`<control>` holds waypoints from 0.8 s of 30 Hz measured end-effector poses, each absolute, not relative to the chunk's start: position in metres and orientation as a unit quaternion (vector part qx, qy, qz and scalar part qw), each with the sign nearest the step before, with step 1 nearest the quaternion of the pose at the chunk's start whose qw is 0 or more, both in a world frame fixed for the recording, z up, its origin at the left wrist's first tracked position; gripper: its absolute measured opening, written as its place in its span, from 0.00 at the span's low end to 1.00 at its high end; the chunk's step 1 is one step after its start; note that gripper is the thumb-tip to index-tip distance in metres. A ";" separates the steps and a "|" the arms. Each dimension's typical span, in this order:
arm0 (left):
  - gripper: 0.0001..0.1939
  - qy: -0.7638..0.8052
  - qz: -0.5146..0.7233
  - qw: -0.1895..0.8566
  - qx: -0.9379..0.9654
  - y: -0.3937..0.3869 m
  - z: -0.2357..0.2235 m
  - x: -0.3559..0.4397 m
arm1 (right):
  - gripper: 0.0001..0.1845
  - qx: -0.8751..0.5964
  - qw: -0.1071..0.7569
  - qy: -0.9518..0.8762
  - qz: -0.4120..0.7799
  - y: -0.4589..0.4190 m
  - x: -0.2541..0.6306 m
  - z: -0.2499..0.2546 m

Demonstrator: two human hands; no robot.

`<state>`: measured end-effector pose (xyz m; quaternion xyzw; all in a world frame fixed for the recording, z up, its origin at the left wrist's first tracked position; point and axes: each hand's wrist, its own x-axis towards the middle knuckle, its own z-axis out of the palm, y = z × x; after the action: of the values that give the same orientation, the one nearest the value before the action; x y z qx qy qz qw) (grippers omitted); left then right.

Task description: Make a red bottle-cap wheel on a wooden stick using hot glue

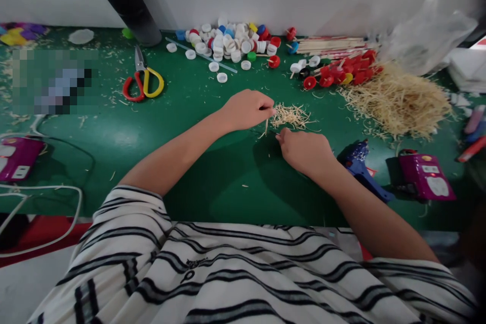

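My left hand (246,110) reaches over the green table with thumb and fingertips pinched together. From the pinch a few pale wood shavings (266,126) hang down. Just beyond its fingertips lies a small heap of curled wood shavings (291,116). Nearer to me, my right hand (307,152) is closed, with its thumb and forefinger pressed together beside the heap's near edge. Whatever its fingertips hold is too small to make out. The two hands are apart. A blue glue gun (362,169) lies next to my right wrist.
Bottle caps (235,43) are piled along the back, with red caps on sticks (341,71) to their right. A large shavings pile (402,98) lies at the right. Scissors (142,78) and a black bottle (131,5) are at the left. Purple power sockets (427,176) flank me, with cables.
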<state>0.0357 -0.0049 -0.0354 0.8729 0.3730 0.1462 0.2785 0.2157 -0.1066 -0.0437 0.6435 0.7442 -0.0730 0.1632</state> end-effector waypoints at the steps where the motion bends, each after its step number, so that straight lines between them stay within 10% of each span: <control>1: 0.23 0.375 0.145 0.277 0.873 -0.005 -0.035 0.036 | 0.26 0.643 0.159 0.746 -0.065 -0.106 0.216 -0.044; 24: 0.23 0.356 0.150 0.284 0.877 -0.005 -0.035 0.037 | 0.26 0.617 0.181 0.762 -0.075 -0.099 0.212 -0.041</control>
<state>0.0367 -0.0052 -0.0349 0.8772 0.3564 0.1502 0.2844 0.2124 -0.0990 -0.0413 0.6173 0.7619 -0.0748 0.1811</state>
